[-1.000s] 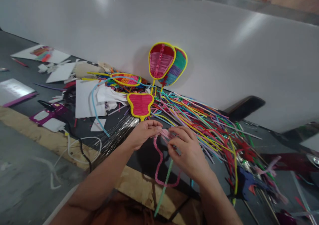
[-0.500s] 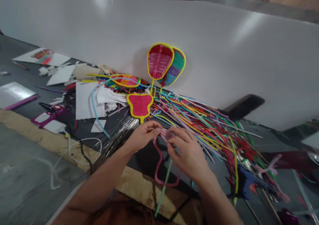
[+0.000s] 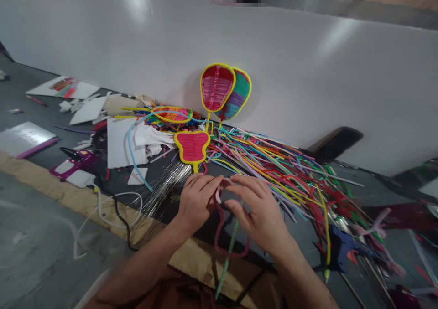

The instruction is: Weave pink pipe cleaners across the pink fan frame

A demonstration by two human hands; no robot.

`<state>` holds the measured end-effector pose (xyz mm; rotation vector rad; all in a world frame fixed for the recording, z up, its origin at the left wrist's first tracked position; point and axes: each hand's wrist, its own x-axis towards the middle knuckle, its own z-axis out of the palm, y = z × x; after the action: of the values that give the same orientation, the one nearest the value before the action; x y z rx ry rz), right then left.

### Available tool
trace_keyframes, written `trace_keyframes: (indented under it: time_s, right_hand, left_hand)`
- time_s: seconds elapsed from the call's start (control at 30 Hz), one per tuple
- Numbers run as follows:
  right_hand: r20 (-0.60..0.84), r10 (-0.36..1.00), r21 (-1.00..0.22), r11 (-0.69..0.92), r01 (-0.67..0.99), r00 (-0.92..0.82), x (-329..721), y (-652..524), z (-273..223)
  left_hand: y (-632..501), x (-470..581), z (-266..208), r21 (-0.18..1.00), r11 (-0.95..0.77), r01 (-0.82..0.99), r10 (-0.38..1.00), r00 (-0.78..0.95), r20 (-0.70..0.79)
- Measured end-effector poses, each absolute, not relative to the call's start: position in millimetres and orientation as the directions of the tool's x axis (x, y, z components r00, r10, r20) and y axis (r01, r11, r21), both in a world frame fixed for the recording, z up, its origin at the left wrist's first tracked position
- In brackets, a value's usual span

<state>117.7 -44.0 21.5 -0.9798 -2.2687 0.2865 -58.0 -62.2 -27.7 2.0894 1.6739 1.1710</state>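
Observation:
A bent pink pipe cleaner outline (image 3: 218, 234) hangs below my fingers, its lower curve crossing a light green pipe cleaner stem (image 3: 224, 272). My left hand (image 3: 198, 202) pinches the top of the outline, where a lighter pink pipe cleaner (image 3: 218, 196) curls down from the fingertips. Opposite it, my right hand (image 3: 258, 206) is closed with its fingertips at the same spot, thumb a little apart. The exact grip there is partly hidden by the fingers. Just beyond my left hand lies a pink fan with a yellow edge (image 3: 192, 147).
Two more fans (image 3: 217, 88) lean on the grey panel (image 3: 290, 63). Loose coloured pipe cleaners (image 3: 267, 163) spread to the right, towards a blue glue gun (image 3: 338, 247). On the left are thin metal wires (image 3: 167, 186), white paper (image 3: 125, 142) and a purple device (image 3: 73, 163) with a black cord.
My left hand has turned knuckles-up over the top of the pink outline. The light pink strands between my hands have become a short curl. The view has shifted slightly.

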Motion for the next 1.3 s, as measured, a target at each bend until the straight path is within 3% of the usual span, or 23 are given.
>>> trace_keyframes:
  time_s: [0.13, 0.27, 0.4, 0.57, 0.8, 1.07, 1.3]
  right_hand:
    - [0.358, 0.805, -0.442, 0.592, 0.674, -0.472, 128, -33, 14]
    - [0.255, 0.829, -0.471, 0.556, 0.685, -0.498, 130, -25, 5]
    - [0.237, 0.824, -0.491, 0.559, 0.668, -0.515, 128, -24, 7]
    - [0.242, 0.811, -0.501, 0.574, 0.647, -0.532, 128, -24, 11]
    - [0.264, 0.801, -0.510, 0.589, 0.627, -0.538, 129, -24, 10]
    - [0.269, 0.800, -0.507, 0.591, 0.627, -0.536, 130, -22, 13]
    - [0.260, 0.795, -0.539, 0.590, 0.601, -0.548, 128, -23, 12]
  left_hand:
    - [-62, -57, -27, 0.773, -0.256, 0.580, 0.924, -0.088, 0.372]
    - [-63, -54, -23, 0.858, -0.199, 0.474, 0.939, -0.157, 0.305]
    - [-62, -55, -18, 0.939, -0.088, 0.334, 0.966, -0.201, 0.162]
    - [-55, -56, -19, 0.996, 0.077, 0.036, 0.969, -0.238, -0.066]
    - [-47, -55, -20, 0.864, 0.217, -0.455, 0.950, -0.103, -0.293]
    - [-46, -63, -22, 0.749, 0.369, -0.550, 0.912, 0.059, -0.406]
    - [-46, -65, -23, 0.656, 0.420, -0.627, 0.894, 0.161, -0.419]
